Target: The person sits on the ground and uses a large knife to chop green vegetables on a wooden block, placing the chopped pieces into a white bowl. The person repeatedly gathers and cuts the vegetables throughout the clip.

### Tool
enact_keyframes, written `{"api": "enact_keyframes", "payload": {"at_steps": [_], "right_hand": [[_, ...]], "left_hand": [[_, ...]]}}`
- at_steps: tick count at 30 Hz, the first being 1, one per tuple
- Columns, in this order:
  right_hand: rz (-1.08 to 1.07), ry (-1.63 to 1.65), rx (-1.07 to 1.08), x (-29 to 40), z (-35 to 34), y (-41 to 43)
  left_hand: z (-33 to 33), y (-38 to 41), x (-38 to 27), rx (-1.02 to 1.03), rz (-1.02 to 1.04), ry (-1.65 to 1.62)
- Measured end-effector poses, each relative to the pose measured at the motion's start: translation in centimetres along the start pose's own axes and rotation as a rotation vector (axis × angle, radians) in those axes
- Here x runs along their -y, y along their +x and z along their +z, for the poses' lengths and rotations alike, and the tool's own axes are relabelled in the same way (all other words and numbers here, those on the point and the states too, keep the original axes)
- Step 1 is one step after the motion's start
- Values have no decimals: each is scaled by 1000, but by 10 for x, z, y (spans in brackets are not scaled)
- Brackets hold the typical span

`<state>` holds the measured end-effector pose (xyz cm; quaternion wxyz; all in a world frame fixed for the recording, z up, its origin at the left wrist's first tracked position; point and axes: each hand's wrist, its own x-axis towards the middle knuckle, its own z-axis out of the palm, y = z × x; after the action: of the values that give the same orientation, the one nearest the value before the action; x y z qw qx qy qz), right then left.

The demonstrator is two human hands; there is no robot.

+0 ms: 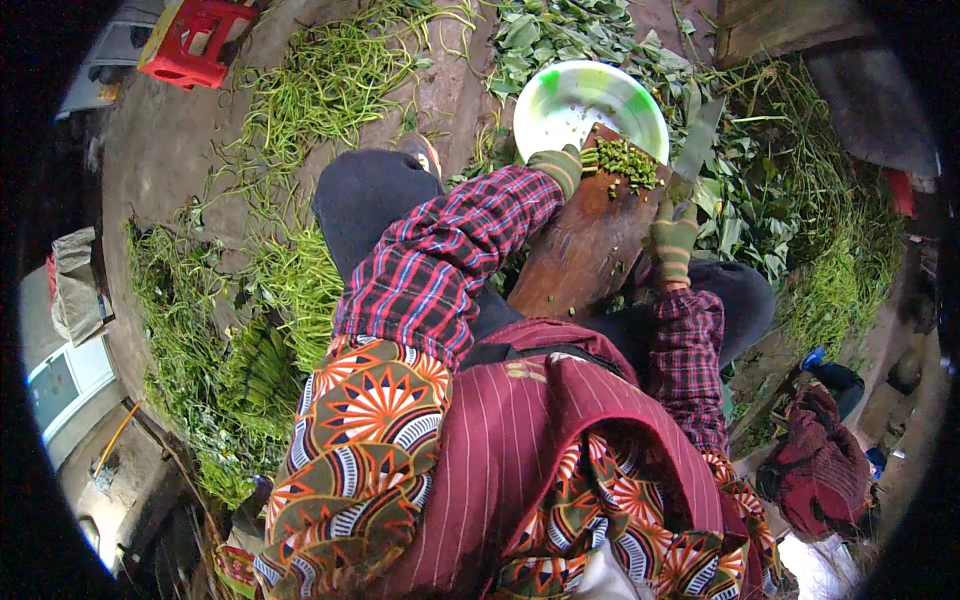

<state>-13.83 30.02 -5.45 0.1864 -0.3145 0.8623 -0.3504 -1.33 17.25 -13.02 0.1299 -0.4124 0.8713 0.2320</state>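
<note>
A wooden board point(585, 244) slopes away from my lap, its far end over the rim of a green and white basin point(534, 112). My left hand point(559, 169), in a striped green glove, grips a bunch of green stalks or bean pods point(589, 159) at the board's far left edge. Short chopped green pieces point(630, 163) lie heaped beside it, and a few bits are in the basin. My right hand point(675, 236), gloved alike, is closed around the handle end of a broad-bladed knife point(699, 139). The blade points up and away, to the right of the board, apart from the pieces. My fingers hide the handle.
Long green stems or pods point(322, 82) lie on the ground ahead left, with more greenery point(225, 360) at the left. Leafy stems point(750, 187) spread to the right of the basin. A red plastic stool point(196, 45) stands far left. Another person point(819, 457) is at the lower right.
</note>
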Motion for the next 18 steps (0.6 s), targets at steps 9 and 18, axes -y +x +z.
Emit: {"api": "enact_keyframes", "payload": {"at_steps": [9, 18], "right_hand": [[-108, -14, -53, -16, 49, -31], [-339, -101, -83, 8, 51, 26]], "left_hand": [[-2, 5, -1, 19, 41, 59], [-44, 22, 2, 35, -12, -31]]}}
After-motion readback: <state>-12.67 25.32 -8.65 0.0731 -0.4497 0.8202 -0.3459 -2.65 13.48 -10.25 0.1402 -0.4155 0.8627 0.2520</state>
